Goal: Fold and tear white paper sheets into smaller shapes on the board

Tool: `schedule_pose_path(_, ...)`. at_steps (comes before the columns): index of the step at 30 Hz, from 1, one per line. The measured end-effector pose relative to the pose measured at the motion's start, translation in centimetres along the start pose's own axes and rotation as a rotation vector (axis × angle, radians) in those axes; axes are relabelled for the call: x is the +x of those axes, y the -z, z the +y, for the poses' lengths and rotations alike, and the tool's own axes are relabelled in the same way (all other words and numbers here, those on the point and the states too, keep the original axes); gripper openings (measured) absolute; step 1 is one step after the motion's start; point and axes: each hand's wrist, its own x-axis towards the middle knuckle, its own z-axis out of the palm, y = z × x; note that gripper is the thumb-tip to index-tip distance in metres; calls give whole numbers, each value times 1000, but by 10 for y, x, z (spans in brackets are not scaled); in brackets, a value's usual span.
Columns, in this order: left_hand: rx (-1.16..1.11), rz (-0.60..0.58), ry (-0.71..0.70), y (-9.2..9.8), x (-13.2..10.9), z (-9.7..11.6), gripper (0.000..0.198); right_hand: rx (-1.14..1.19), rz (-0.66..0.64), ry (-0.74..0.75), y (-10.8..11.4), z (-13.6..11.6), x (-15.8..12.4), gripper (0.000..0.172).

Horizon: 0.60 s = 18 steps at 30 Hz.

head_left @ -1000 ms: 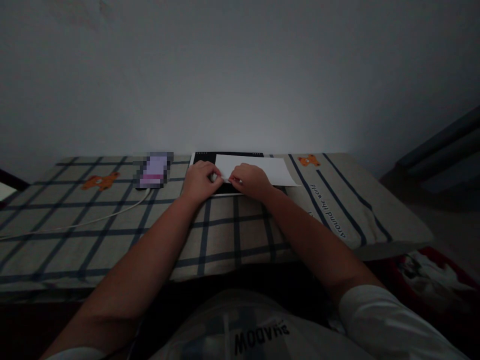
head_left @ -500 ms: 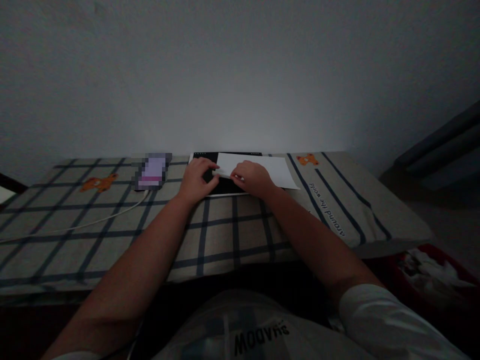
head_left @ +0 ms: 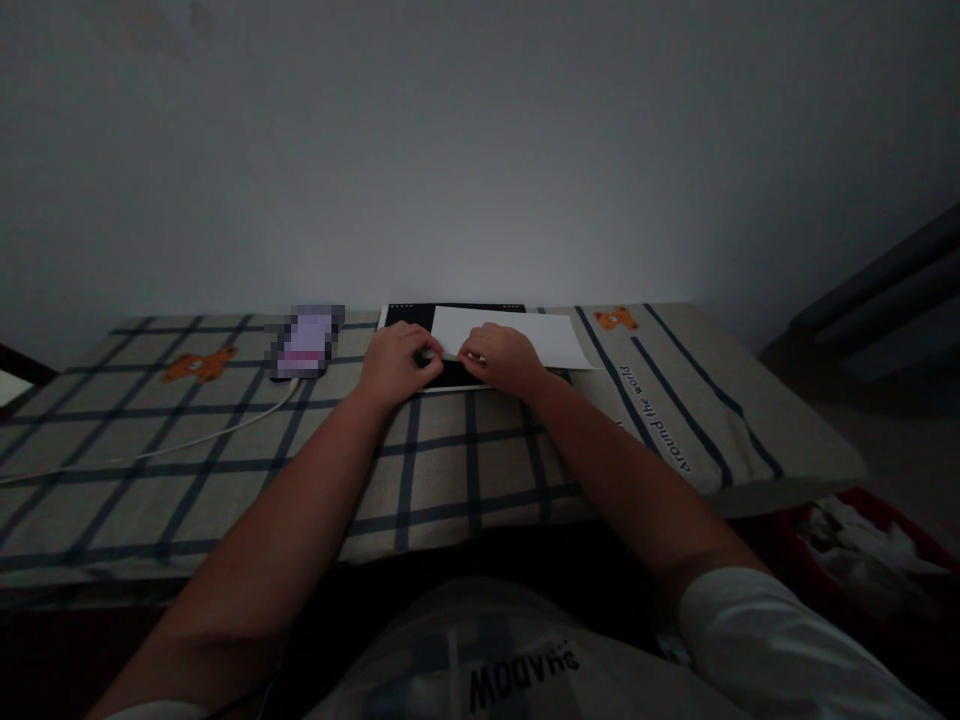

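Note:
A white sheet of paper [head_left: 551, 340] lies over a flat black sheet with a pale border [head_left: 411, 314], close to the wall. My left hand [head_left: 397, 365] pinches the paper's near left corner between thumb and fingers. Beside it, my right hand [head_left: 506, 360] is closed on the paper's near edge, which looks lifted or curled between the two hands. The right hand hides part of that edge. Both hands rest low over the black sheet, their fingertips a short gap apart.
A blurred-out phone [head_left: 306, 345] with a white cable [head_left: 225, 432] lies to the left. A checked cloth [head_left: 442, 470] covers the table, which meets the wall [head_left: 480, 150] at the back. Below the right end stands a red bin [head_left: 795, 540] with crumpled white material.
My left thumb and fingers have closed together on the paper's corner. The paper's near edge has risen slightly at the right. My right hand has barely moved.

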Motion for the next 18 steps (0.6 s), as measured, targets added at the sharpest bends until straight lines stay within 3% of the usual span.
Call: schedule_pose_path(18,77,96,99,1,0,-9,15,30,0,-20,0,6,0,19)
